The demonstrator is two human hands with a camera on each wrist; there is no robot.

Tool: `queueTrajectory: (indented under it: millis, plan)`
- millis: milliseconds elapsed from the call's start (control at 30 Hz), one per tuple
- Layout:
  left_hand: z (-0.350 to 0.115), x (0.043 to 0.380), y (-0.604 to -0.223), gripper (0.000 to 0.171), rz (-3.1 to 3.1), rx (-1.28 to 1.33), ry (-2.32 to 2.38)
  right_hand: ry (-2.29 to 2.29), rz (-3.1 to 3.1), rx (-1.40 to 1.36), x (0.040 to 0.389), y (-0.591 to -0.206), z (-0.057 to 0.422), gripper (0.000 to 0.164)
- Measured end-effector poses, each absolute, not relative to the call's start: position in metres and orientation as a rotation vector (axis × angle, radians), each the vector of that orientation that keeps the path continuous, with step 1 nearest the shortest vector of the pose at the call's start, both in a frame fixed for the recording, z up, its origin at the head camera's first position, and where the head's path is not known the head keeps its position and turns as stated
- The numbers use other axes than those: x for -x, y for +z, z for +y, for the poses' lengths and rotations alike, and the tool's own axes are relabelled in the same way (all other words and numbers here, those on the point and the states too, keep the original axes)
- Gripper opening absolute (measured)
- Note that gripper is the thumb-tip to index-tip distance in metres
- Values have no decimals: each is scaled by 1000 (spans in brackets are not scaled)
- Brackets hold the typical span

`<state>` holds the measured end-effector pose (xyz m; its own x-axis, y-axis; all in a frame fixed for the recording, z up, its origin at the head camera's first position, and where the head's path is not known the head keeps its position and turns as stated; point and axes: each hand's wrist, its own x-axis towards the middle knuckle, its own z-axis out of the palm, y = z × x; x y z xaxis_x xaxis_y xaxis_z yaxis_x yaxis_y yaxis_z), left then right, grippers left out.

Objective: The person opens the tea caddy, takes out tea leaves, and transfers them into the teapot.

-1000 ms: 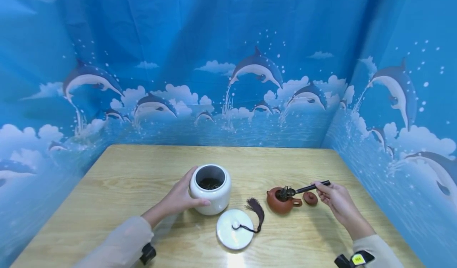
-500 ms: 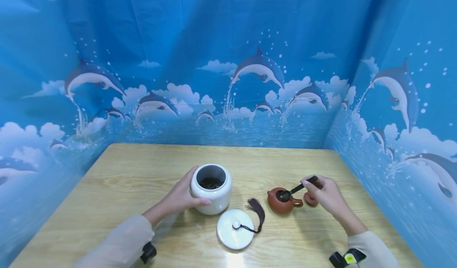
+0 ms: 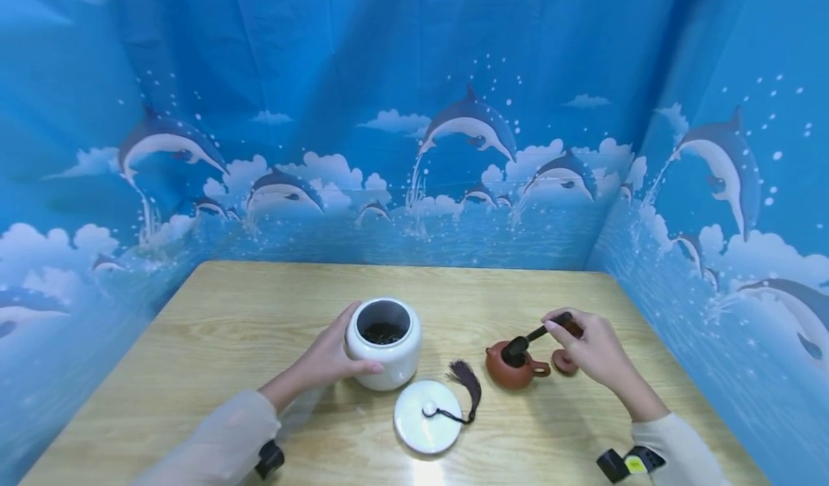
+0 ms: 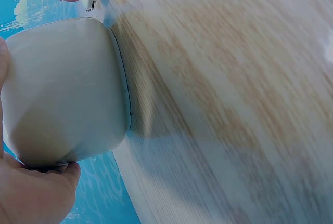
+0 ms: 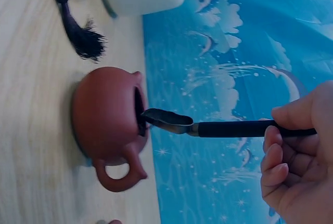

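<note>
One hand [image 3: 329, 353] grips jar [image 3: 390, 365] — contents [image 3: 383, 333] only in head view — other hand [image 3: 596, 349] pinches scoop [image 5: 231, 129].

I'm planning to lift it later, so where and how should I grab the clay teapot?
Probably by the loop handle, coming from the right: the clay teapot stands upright, with that open loop jutting rightward and the spout on the opposite side.
</note>
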<state>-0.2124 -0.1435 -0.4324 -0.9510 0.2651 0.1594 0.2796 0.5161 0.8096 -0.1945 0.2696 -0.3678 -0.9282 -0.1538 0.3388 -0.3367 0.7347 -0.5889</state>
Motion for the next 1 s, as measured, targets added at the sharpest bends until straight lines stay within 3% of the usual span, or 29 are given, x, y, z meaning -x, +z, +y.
queueTrajectory:
  millis: [1000]
  plan:
    - [-144,214,-434,119,-2689,531,-1462,971,-2625,-202,192,-367,294,19]
